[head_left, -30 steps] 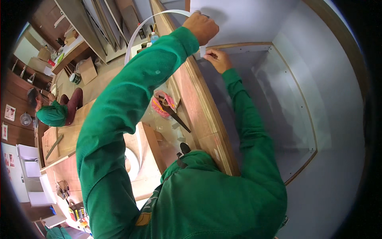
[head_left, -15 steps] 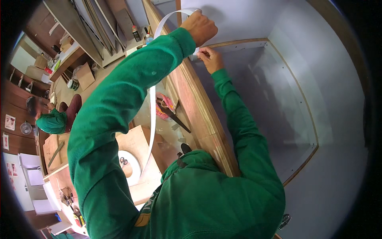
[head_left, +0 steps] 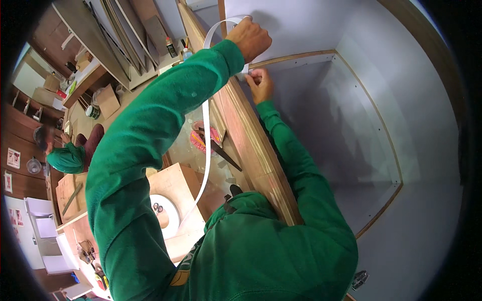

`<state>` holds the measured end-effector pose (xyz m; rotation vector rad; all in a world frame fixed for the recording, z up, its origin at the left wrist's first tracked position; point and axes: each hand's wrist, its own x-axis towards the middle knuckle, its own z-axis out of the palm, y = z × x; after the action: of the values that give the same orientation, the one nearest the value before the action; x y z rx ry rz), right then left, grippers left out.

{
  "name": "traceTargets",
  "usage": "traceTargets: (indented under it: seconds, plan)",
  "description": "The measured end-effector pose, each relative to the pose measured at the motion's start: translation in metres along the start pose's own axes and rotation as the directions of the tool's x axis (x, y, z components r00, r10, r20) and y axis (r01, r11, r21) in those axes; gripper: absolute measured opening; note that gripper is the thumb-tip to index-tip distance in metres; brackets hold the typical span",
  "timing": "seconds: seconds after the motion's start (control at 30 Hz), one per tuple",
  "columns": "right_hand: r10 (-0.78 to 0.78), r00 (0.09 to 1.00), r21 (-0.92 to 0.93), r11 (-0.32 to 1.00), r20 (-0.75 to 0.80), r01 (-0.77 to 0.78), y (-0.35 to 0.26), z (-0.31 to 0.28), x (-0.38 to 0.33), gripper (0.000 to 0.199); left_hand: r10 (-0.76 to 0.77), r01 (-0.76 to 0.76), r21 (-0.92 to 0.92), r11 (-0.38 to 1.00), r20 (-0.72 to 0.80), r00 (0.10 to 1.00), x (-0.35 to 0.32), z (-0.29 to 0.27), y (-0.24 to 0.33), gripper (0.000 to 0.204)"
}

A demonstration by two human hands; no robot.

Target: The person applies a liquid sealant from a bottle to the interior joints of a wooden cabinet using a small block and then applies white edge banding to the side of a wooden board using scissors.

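Observation:
At the far end of the wooden panel edge (head_left: 255, 150), my left hand (head_left: 251, 39) is closed on a white edge-banding strip (head_left: 207, 145). The strip arches above that hand, passes behind my left sleeve and hangs down toward a white roll (head_left: 171, 214). Just below, on the cabinet's inner side, my right hand (head_left: 261, 86) has its fingertips pinched together by a short white piece at the edge. Whether they grip that piece I cannot make out. Scissors (head_left: 157, 207) lie inside the roll, on a wooden box (head_left: 175, 183).
Right of the edge is a grey-lined cabinet interior (head_left: 321, 120). A handsaw (head_left: 225, 154) and a pink bag (head_left: 199, 140) lie on the floor to the left. Bottles (head_left: 171, 47) stand near leaning boards. A seated person in green (head_left: 68, 156) is farther left.
My right hand has shifted slightly left, closer to the wooden edge, and its fingers have curled more. My left hand has barely moved. The hanging strip has swung a little to the right.

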<state>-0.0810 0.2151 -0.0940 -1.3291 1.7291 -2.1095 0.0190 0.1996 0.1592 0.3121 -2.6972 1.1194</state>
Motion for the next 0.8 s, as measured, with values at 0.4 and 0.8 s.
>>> traceTargets:
  seconds: [0.4, 0.8]
  plan:
    - [0.533, 0.833, 0.401, 0.738, 0.145, -0.542, 0.010, 0.009, -0.017, 0.039, 0.019, -0.019, 0.003, 1.000, -0.036, 0.999, 0.001, 0.011, -0.005, 0.011]
    - [0.575, 0.806, 0.382, 0.719, 0.141, -0.580, 0.024, 0.015, -0.019, 0.039, -0.010, 0.012, 0.051, 0.999, -0.048, 0.999, 0.005, 0.018, 0.006, 0.011]
